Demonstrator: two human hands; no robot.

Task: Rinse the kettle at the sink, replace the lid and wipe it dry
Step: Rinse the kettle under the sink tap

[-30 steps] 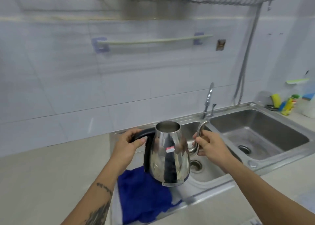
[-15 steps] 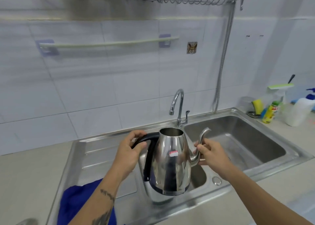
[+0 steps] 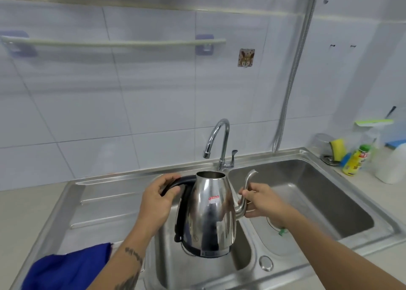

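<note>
Hanging upright over the small left basin of the sink [image 3: 285, 254], the steel kettle [image 3: 208, 215] is carried by both hands; the left hand [image 3: 157, 199] is wrapped around the black handle [image 3: 178, 183], presumably to bear the weight, while the right hand [image 3: 261, 200] is pinched on the thin curved spout [image 3: 246, 193], seemingly to steady it and guide the tilt; the mouth is left open, no lid being visible, so that water can be taken in; the tap [image 3: 216, 140] stands just behind and above the opening, and no water is seen running; the lever [image 3: 232, 155] is judged to need turning next; a blue cloth [image 3: 66, 270] is laid on the drainboard at the left, likely kept near for wiping.
</note>
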